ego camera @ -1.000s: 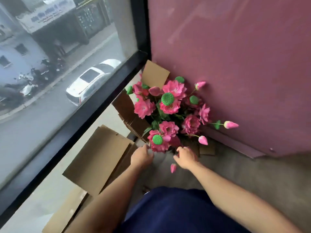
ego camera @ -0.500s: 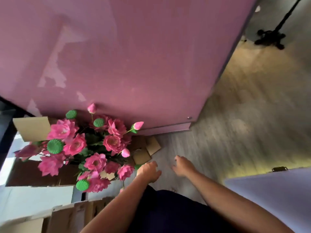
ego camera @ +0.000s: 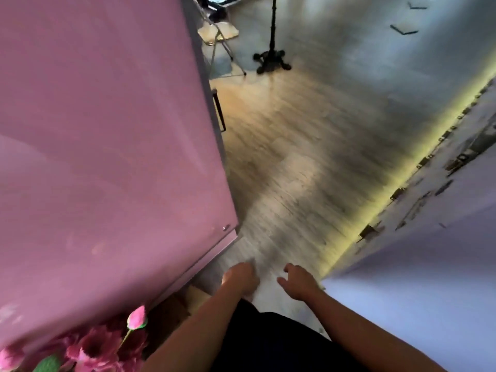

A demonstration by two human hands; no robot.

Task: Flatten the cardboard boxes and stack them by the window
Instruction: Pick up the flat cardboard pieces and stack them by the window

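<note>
Our left hand (ego camera: 239, 277) and right hand (ego camera: 299, 281) both hang out ahead of us, low in the view, fingers loosely curled and holding nothing. The forearms reach forward side by side, slightly apart, with the palms turned down toward the floor (ego camera: 295, 157).

No cardboard box is clearly in view. Just left of our left forearm, at the foot of the pink panel (ego camera: 107, 130), there is a brown patch (ego camera: 174, 304) that may be cardboard, but it is too dark and blurred for us to say. Neither hand touches it. The window is out of sight.

We judge that boxes of this kind will be light and stiff along the panels but weak at the folds, so they should collapse when pressed at the creases. We would take hold at opposite edges with both hands, since a flat sheet flexes and slides if held by one corner.

Further out, pink flowers (ego camera: 94, 347) crowd the lower left corner, and a black stand (ego camera: 272, 57) rests on the floor well ahead of us.
</note>
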